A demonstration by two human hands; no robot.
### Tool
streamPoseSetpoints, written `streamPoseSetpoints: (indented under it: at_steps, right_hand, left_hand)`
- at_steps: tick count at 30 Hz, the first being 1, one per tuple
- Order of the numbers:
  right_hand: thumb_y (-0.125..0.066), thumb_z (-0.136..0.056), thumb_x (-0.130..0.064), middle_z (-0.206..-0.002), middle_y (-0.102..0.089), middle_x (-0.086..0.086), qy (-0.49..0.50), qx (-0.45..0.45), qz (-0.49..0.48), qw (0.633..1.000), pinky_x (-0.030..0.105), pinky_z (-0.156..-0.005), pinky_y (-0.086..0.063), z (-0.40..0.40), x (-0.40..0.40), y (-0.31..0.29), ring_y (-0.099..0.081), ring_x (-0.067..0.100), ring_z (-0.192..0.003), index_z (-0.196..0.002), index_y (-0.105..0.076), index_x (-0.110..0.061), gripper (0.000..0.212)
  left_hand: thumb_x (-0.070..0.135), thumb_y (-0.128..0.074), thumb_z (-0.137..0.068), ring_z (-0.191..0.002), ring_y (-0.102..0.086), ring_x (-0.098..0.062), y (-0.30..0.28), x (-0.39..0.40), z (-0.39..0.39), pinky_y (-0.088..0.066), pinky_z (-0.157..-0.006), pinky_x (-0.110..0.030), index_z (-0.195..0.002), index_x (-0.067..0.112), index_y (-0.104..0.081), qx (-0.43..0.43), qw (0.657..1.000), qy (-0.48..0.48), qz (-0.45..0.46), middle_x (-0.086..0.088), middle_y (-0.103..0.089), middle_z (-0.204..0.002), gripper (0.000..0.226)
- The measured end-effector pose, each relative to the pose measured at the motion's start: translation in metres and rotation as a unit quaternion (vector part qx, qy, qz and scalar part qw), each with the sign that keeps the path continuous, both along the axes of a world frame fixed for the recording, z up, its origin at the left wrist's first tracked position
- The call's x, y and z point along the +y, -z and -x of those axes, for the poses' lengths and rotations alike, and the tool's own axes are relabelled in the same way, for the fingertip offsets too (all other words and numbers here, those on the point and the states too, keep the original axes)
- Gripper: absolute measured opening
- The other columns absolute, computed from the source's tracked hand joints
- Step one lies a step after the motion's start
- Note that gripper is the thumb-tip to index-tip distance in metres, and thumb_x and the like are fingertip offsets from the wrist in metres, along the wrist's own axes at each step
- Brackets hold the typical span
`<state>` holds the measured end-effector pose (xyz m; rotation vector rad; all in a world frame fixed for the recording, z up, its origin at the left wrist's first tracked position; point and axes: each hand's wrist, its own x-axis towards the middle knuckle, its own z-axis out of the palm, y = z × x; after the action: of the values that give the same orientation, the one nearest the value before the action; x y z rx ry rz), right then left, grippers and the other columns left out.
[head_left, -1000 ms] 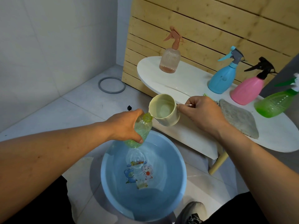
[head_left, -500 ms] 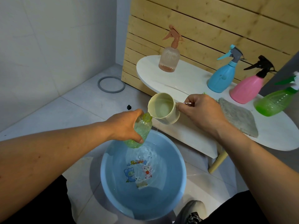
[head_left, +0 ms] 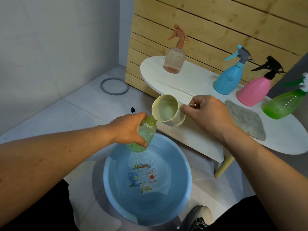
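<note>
My left hand (head_left: 128, 129) grips a small clear green bottle (head_left: 144, 136) with no cap, tilted over the blue basin (head_left: 115, 194). My right hand (head_left: 206, 112) holds a cream cup (head_left: 168, 110) by its handle. The cup is tipped, its lip touching the bottle's open neck, and it still has water inside. The basin below holds water with ripples and has cartoon pictures on its bottom.
A low white oval table (head_left: 196, 84) carries a peach spray bottle (head_left: 174, 59), a blue one (head_left: 230, 77), a pink one (head_left: 256, 89), a green one (head_left: 283, 104) lying tilted, and a grey cloth (head_left: 245, 120). A grey ring (head_left: 114, 86) lies on the tiled floor. My shoe (head_left: 198, 217) is beside the basin.
The cup has tipped slightly further against the bottle's neck. Ripples on the basin water have spread. Both hands stay almost where they were.
</note>
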<state>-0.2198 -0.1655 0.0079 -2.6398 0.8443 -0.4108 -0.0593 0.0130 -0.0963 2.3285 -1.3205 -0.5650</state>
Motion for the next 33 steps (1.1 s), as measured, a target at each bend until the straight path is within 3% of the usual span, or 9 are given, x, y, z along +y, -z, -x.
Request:
streamPoseSetpoints:
  at_steps: [16, 33]
  right_hand:
    - [-0.064, -0.091, -0.044, -0.063, -0.057, -0.002, 0.001, 0.005, 0.018, 1.000, 0.033, -0.066, -0.036, 0.0009, 0.0006, 0.0007, -0.052, 0.017, -0.066, -0.071, -0.063, -0.019, 0.032]
    - [-0.063, -0.091, -0.043, -0.063, -0.057, -0.001, -0.006, 0.005, 0.042, 0.999, 0.034, -0.063, -0.038, 0.0014, 0.0031, 0.0005, -0.053, 0.020, -0.067, -0.071, -0.062, -0.018, 0.032]
  left_hand:
    - [0.055, -0.091, -0.062, -0.105, -0.059, -0.018, 0.0029, -0.0013, -0.0014, -0.056, -0.088, -0.042, -0.136, 0.031, -0.042, -0.011, 1.000, 0.006, -0.005, 0.009, -0.060, -0.122, 0.092]
    - [0.054, -0.091, -0.063, -0.105, -0.058, -0.017, 0.0016, -0.0011, 0.0013, -0.055, -0.087, -0.038, -0.137, 0.031, -0.042, -0.009, 1.000, 0.005, -0.004, 0.010, -0.058, -0.121, 0.092]
